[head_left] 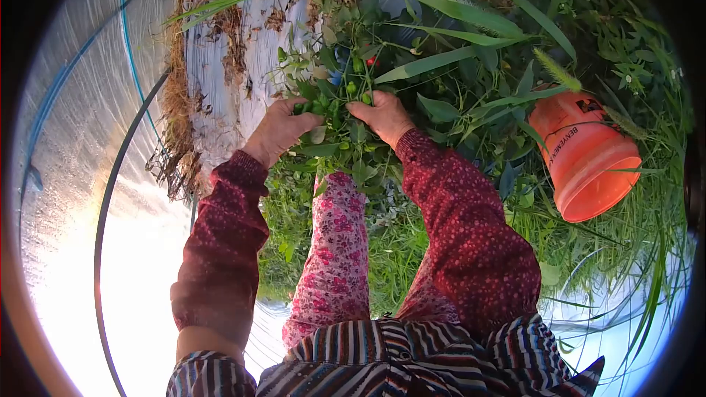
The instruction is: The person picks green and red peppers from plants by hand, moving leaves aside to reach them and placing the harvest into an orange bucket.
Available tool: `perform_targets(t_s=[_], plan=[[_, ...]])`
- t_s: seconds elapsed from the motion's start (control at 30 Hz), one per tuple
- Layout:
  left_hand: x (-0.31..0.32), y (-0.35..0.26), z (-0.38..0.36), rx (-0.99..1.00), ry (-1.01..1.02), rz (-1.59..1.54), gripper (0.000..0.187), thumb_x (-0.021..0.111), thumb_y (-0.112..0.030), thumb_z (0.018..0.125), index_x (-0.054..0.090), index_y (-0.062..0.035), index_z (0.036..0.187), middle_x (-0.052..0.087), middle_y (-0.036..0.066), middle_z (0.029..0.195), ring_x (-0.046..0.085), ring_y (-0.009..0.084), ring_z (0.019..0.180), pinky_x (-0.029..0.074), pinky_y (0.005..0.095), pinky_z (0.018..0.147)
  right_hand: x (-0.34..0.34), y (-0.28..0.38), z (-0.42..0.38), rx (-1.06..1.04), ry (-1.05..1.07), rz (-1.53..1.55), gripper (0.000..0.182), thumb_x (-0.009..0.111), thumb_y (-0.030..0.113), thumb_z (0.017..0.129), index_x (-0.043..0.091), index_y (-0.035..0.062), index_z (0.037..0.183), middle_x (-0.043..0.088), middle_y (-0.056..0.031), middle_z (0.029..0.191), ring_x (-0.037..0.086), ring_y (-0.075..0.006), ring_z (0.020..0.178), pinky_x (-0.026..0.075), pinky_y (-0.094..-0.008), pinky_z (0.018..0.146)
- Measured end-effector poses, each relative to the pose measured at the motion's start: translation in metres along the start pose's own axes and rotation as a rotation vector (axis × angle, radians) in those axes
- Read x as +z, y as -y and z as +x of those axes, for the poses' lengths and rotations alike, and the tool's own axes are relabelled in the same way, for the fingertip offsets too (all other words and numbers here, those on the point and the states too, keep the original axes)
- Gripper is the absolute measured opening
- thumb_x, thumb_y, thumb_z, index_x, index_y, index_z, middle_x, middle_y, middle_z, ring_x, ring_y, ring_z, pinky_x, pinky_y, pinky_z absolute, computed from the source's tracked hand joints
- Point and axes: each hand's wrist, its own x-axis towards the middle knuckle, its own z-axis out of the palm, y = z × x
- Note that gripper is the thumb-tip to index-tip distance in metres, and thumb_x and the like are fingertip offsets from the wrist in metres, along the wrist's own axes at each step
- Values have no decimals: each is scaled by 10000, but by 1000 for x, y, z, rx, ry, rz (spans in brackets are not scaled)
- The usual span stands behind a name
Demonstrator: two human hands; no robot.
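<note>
My left hand [281, 131] is at the left side of a leafy pepper plant [334, 121], its thumb and fingers closed among the leaves near green fruit. Close by on the right, my right hand [382, 114] pinches at a small green pepper [366, 98] on the plant. Another green pepper [351, 88] hangs between the two hands. A red pepper [372, 61] shows a little above my right hand. Leaves hide most of the left fingertips, so what they grip is not clear.
An orange bucket [588, 158] lies tilted in the grass at the right, its mouth toward me. Long grass blades [441, 7] cross above my hands. Pale plastic sheeting [257, 59] with dry debris lies left of the plant. A black hose [110, 184] curves along the far left.
</note>
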Motion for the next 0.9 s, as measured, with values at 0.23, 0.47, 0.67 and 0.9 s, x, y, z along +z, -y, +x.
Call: perform_targets(t_s=[0.23, 0.47, 0.67, 0.9], plan=[[26, 14, 9, 12, -86, -14, 380, 669, -135, 743, 533, -9, 1074, 563, 31, 795, 528, 111, 661, 442, 258, 604, 0, 16, -12, 14, 46, 386, 399, 677, 356, 746, 578, -18, 841, 561, -65, 716, 518, -147, 666, 437, -346, 651], [44, 22, 9, 107, -247, 350, 422, 710, -98, 718, 529, -13, 1090, 602, 38, 847, 550, 92, 724, 471, 248, 650, -3, 12, -4, 57, 72, 196, 399, 659, 348, 747, 585, -17, 890, 594, -78, 803, 549, -157, 759, 444, -326, 713], [52, 0, -30, 238, -337, 248, 396, 697, -94, 713, 525, -25, 1063, 606, 64, 818, 557, 105, 729, 477, 266, 670, 2, 5, 2, 28, -31, 30, 431, 663, 397, 737, 579, -8, 857, 605, -168, 860, 598, -306, 847, 448, -399, 752], [67, -63, -72, 485, -344, 443, 311, 669, -24, 748, 520, -60, 1019, 559, 7, 811, 524, 75, 744, 461, 238, 665, -4, 53, -21, -4, -53, -433, 482, 670, 437, 749, 557, 0, 918, 581, -187, 967, 590, -337, 884, 458, -431, 759]])
